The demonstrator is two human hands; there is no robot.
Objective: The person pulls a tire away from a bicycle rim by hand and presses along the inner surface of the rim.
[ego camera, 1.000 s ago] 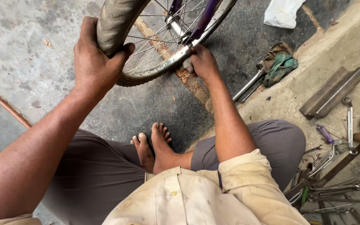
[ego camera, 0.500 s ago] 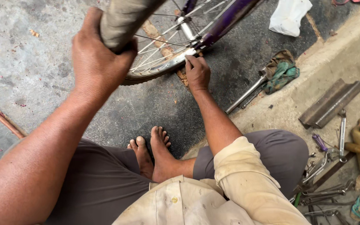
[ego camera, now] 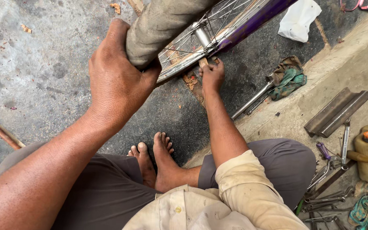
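Gripping hands: left hand (ego camera: 116,81) round dusty grey tyre (ego camera: 162,25), right hand (ego camera: 213,74) pinching silver rim (ego camera: 179,64).

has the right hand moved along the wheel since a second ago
Yes. The right hand shifted from the rim toward the purple frame by the hub, judged against the wheel's tyre.

Rough grey concrete floor (ego camera: 35,76), darker patch, perhaps damp, beside a raised pale step (ego camera: 354,64).
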